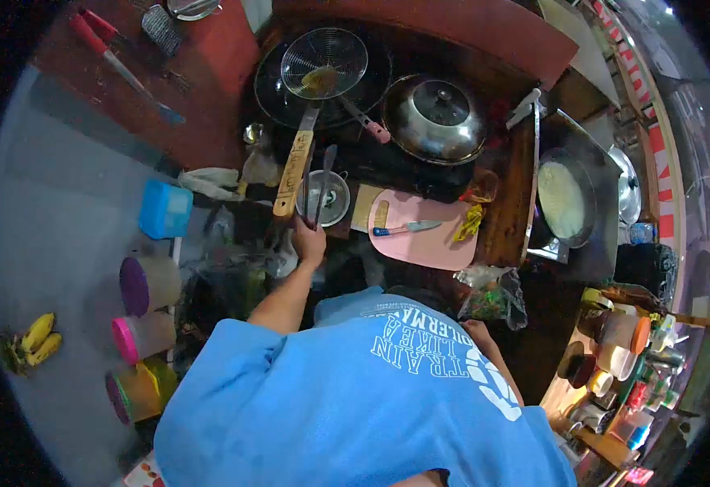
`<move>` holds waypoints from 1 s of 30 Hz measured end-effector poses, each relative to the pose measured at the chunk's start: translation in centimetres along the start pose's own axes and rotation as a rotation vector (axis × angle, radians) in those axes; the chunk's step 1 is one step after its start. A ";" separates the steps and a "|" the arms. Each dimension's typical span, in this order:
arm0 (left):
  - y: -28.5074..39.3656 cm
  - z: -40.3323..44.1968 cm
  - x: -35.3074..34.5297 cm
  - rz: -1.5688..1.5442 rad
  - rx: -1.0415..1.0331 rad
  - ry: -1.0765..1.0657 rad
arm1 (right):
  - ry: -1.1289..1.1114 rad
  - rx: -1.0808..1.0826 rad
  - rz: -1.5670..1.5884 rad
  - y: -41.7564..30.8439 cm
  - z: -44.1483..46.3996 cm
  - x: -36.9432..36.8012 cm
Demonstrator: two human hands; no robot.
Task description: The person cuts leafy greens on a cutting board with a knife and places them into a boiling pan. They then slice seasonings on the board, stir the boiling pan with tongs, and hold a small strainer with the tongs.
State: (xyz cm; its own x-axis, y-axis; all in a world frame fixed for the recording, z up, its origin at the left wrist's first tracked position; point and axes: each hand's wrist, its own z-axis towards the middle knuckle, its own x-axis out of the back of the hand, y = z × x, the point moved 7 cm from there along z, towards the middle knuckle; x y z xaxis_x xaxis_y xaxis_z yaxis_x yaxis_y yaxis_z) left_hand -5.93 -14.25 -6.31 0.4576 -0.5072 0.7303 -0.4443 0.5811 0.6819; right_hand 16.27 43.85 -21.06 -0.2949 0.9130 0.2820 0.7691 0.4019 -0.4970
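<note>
My left hand (309, 242) is closed round the lower end of dark metal tongs (325, 183), whose tips point up over a small metal bowl (335, 200). Beside them lies the wooden handle (293, 174) of a wire skimmer (322, 61), which rests over a large dark wok (270, 85). At the right of the blue shirt, my right hand (477, 329) is by a clear plastic bag (497, 302) with green and red contents; its fingers are too small and dark to make out. A pink cutting board (428, 247) bears a knife (408, 229) and a yellow item (469, 222).
A lidded pan (436, 122) stands right of the wok. Farther right, a pan (566, 199) holds something pale. Lidded tubs (148, 286) and a blue container (165, 209) are at the left, bananas (40, 337) at far left. Jars (615, 333) crowd the lower-right shelf.
</note>
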 end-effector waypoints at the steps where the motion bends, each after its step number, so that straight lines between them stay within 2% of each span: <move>1: -0.6 -0.2 -0.5 -0.001 -0.007 -0.005 | 0.018 0.016 -0.109 0.5 0.5 -0.1; 3: -2.2 -0.5 -1.4 -0.105 -0.072 0.086 | 0.013 0.036 -0.178 -1.8 -1.7 -0.6; 4: -2.2 -0.8 -1.2 -0.089 0.006 0.029 | 0.005 0.058 -0.255 -3.2 -2.8 -0.8; 5: -2.4 -1.1 -1.2 -0.089 -0.004 0.022 | 0.010 0.056 -0.244 -4.0 -3.4 -0.9; 7: -3.5 -1.9 -1.8 -0.141 -0.003 -0.014 | -0.022 0.187 -0.403 -6.5 -4.3 -1.5; 9: -1.4 -3.1 -0.3 -0.112 -0.073 -0.029 | 0.005 0.183 -0.486 -7.3 -3.2 -1.8; 11: 1.3 -4.9 1.0 -0.117 -0.124 -0.099 | 0.014 0.307 -0.625 -9.7 -2.3 -2.3; 12: 0.6 -5.6 0.4 -0.015 -0.292 0.011 | 0.027 0.368 -0.689 -11.5 -2.5 -2.3; 13: 0.9 -6.1 0.5 -0.012 -0.304 0.001 | 0.040 0.429 -0.752 -14.4 -3.7 -2.1; 15: 1.0 -7.5 -1.1 0.020 -0.100 -0.288 | 0.004 0.520 -0.666 -22.4 -8.0 -1.4; 16: 2.3 -7.9 -1.4 -0.138 -0.189 -0.250 | 0.026 0.522 -0.527 -26.0 -9.8 -1.1; 17: 4.5 -8.4 -1.1 -0.134 -0.200 -0.262 | 0.051 0.522 -0.389 -28.8 -10.8 -0.9; 19: 10.9 -9.4 0.6 -0.203 -0.228 -0.340 | 0.222 0.698 -0.201 -32.4 -11.7 -0.3; 21: 14.4 -9.1 0.5 -0.254 -0.295 -0.346 | 0.298 0.711 -0.197 -35.6 -12.5 0.0; 23: 17.9 -9.1 0.0 -0.200 -0.324 -0.512 | 0.373 0.732 -0.195 -37.6 -13.3 1.8; 25: 21.0 -9.1 0.4 -0.259 -0.369 -0.506 | 0.175 0.709 -0.164 -38.5 -13.1 2.1; 26: 23.4 -9.4 1.4 -0.248 -0.408 -0.539 | 0.279 0.809 -0.172 -38.9 -13.5 2.6; 30: 26.9 -9.3 1.5 -0.195 -0.410 -0.674 | 0.277 0.812 -0.308 -38.8 -14.9 4.8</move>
State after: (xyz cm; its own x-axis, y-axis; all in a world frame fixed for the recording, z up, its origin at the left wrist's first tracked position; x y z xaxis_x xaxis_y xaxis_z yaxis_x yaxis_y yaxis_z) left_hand -10.04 6.55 12.75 -0.1229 -0.8217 0.5565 -0.0276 0.5633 0.8258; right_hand -6.48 31.64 11.83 -0.1939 0.7499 0.6325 0.0126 0.6465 -0.7628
